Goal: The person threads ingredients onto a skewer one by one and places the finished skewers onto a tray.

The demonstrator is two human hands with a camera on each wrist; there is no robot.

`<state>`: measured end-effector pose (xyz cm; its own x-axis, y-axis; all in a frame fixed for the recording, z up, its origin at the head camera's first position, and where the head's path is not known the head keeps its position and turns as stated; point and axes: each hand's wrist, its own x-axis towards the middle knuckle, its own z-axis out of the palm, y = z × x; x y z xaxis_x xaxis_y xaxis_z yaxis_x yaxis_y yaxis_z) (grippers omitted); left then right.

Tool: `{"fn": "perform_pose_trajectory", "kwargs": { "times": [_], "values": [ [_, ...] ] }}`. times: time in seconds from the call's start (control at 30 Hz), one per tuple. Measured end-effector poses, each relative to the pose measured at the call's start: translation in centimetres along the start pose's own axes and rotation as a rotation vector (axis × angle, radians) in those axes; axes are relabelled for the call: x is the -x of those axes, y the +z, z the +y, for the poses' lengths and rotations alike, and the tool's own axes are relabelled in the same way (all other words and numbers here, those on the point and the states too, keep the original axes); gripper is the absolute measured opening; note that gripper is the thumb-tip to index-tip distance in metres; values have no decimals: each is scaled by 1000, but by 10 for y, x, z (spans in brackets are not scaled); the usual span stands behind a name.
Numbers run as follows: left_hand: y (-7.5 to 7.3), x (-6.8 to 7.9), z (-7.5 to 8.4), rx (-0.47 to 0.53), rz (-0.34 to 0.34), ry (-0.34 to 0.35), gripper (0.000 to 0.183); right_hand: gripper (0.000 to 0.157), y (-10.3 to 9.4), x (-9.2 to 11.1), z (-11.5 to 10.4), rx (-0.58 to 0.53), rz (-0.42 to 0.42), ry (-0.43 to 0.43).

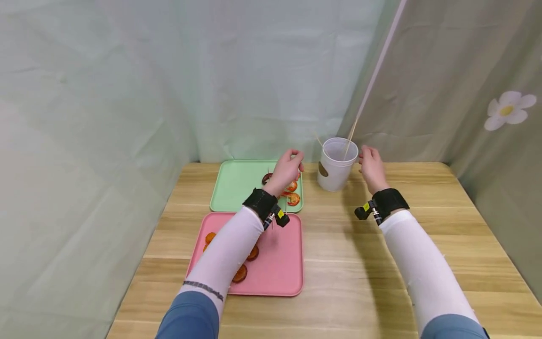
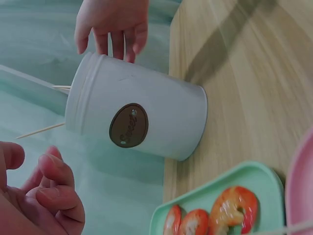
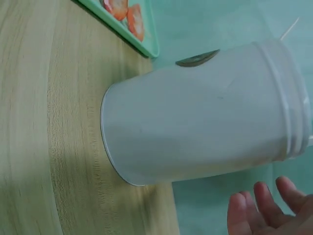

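Note:
A white paper bucket (image 1: 334, 174) with a brown oval label stands upright on the table, with a few thin wooden skewers (image 1: 352, 132) leaning out of its top. My left hand (image 1: 287, 172) hovers left of the bucket, above the right end of the green tray. In the left wrist view its fingers (image 2: 61, 188) are loosely curled and nothing shows between them. To the bucket's right is my right hand (image 1: 372, 168), fingers relaxed and slightly bent, holding nothing. The right wrist view shows those fingers (image 3: 264, 210) close to the bucket's wall, apart from it.
Cooked shrimp (image 1: 293, 199) lie on the green tray (image 1: 237, 183), partly hidden by the left hand. Nearer stands a pink tray (image 1: 279, 273) with round browned slices (image 1: 240, 274), under the left forearm. Curtains (image 1: 275, 94) hang behind the wooden table (image 1: 334, 263).

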<state>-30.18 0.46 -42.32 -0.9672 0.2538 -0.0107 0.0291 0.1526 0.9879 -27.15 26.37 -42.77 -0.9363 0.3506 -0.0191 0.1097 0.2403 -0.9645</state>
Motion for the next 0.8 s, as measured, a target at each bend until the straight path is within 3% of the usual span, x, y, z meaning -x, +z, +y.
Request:
{"fn": "perform_pose_trajectory", "kwargs": {
  "times": [0.17, 0.33, 0.53, 0.8],
  "values": [
    [15, -14, 3, 38, 64, 11, 35, 73, 5, -3, 4, -22, -46, -14],
    [24, -25, 7, -21, 93, 65, 43, 77, 8, -7, 6, 44, -129, -69],
    [33, -33, 7, -55, 53, 99, 53, 74, 14, -4, 14, 85, -214, -79],
    [32, -37, 22, -50, 10, 149, 38, 73, 19, 2, 8, 127, -265, -122]
  ]
}}
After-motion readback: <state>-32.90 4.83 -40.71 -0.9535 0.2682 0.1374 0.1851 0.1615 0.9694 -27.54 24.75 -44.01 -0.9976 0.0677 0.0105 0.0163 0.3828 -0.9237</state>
